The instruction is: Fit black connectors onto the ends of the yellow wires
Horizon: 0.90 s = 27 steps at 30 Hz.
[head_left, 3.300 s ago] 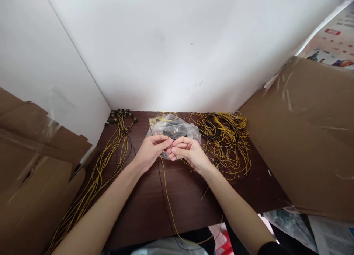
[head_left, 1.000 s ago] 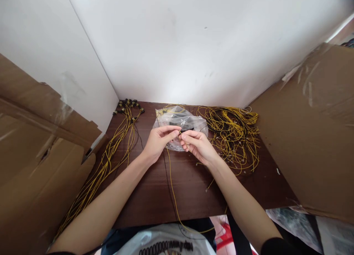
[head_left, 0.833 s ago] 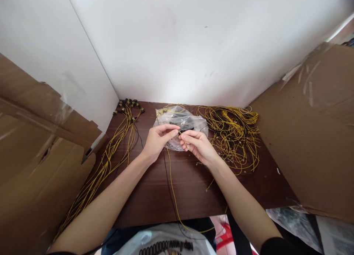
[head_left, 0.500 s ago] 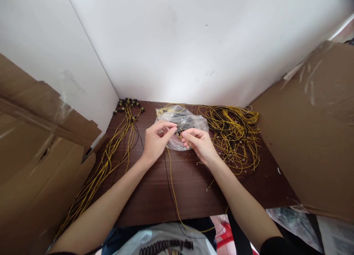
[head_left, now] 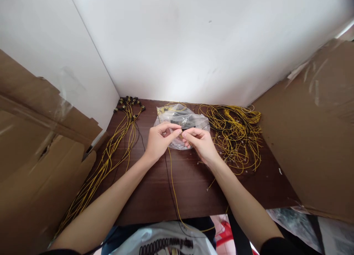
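Observation:
Over a clear plastic bag (head_left: 195,120) of dark and yellow parts, my two hands meet fingertip to fingertip. My right hand (head_left: 201,143) pinches a thin yellow wire between thumb and index finger, its end mostly covered by the fingers. My left hand (head_left: 162,141) is closed in a pinch right against that wire end; what lies between its fingertips is too small to make out. From below the left hand, a yellow wire (head_left: 171,174) and a black wire (head_left: 169,181) run down across the brown table (head_left: 199,196) and over its front edge.
A tangled heap of yellow and black wires (head_left: 235,133) lies at the right. Yellow wires with black connectors (head_left: 128,104) stretch along the left side. Cardboard sheets (head_left: 309,137) flank the table, and a white wall (head_left: 177,45) stands behind. A printed plastic bag (head_left: 166,240) is at my lap.
My left hand has moved slightly right, closing the gap so its fingertips now reach the wire end at my right hand. The right hand stays nearly in place.

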### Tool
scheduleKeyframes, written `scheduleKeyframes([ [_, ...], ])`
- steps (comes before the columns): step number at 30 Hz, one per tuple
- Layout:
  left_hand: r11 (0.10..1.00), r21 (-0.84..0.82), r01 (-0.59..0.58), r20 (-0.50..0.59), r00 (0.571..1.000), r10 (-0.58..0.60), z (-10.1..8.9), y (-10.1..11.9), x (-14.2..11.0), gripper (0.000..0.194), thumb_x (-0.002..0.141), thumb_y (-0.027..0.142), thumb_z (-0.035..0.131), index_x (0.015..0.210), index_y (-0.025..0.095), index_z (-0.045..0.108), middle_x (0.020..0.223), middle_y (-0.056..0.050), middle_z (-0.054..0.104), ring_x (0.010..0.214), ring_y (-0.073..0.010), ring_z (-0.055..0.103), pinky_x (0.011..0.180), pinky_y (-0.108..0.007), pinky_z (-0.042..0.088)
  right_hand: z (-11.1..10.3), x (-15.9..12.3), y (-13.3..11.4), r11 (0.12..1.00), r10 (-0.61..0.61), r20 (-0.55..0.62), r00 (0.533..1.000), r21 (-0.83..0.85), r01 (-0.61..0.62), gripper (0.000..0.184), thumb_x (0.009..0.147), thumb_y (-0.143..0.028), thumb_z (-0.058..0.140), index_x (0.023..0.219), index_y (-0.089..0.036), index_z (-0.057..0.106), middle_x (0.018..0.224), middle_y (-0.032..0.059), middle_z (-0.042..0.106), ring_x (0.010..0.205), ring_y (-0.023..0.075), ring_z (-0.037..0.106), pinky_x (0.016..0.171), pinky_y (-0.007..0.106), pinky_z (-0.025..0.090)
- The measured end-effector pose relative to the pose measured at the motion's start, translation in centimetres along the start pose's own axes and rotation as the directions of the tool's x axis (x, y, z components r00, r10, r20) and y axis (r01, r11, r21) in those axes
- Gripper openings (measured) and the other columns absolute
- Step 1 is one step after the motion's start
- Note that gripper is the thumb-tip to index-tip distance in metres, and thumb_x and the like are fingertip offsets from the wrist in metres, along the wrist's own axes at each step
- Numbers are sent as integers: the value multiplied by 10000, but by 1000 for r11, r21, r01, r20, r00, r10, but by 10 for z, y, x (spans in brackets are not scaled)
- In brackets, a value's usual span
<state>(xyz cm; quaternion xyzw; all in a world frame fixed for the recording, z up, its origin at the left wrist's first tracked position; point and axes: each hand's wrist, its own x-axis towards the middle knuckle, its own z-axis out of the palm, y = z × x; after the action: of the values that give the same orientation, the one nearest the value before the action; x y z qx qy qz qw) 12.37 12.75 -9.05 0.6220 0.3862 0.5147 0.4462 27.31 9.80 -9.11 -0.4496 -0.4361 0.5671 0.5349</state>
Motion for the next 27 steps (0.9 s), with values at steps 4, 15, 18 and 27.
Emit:
scheduleKeyframes([
  [4,1000,-11,17,10,1000,-17,1,1,0,90,702,235,702,773,180,711,618,22,531,522,-70,362,504,-225,287,0,-1,-1,999,12,3,1000,-46,-12,144,679,-301,725,685,-162,688,568,-12,609,487,67,507,458,193,392],
  [15,1000,-14,-25,38,999,25,2,2,0,82,741,242,657,751,172,700,664,-4,573,564,-85,431,526,-230,337,0,-1,-3,995,16,-18,1000,-99,-17,192,660,-340,727,666,-158,666,553,-12,599,470,67,488,438,194,384],
  [18,998,-59,31,55,998,-28,2,3,0,154,778,295,611,748,170,695,691,-23,619,592,-101,491,528,-233,373,0,0,-3,993,12,-25,1000,-119,-15,187,664,-343,724,659,-165,664,549,-12,599,468,71,485,442,202,388],
  [27,990,-73,119,74,991,-113,2,-4,1,160,707,311,690,737,154,681,661,-23,638,573,-110,535,536,-238,428,-1,0,0,982,-23,-21,1000,-188,19,190,675,-347,715,668,-164,664,548,-5,602,466,84,488,423,208,380],
])
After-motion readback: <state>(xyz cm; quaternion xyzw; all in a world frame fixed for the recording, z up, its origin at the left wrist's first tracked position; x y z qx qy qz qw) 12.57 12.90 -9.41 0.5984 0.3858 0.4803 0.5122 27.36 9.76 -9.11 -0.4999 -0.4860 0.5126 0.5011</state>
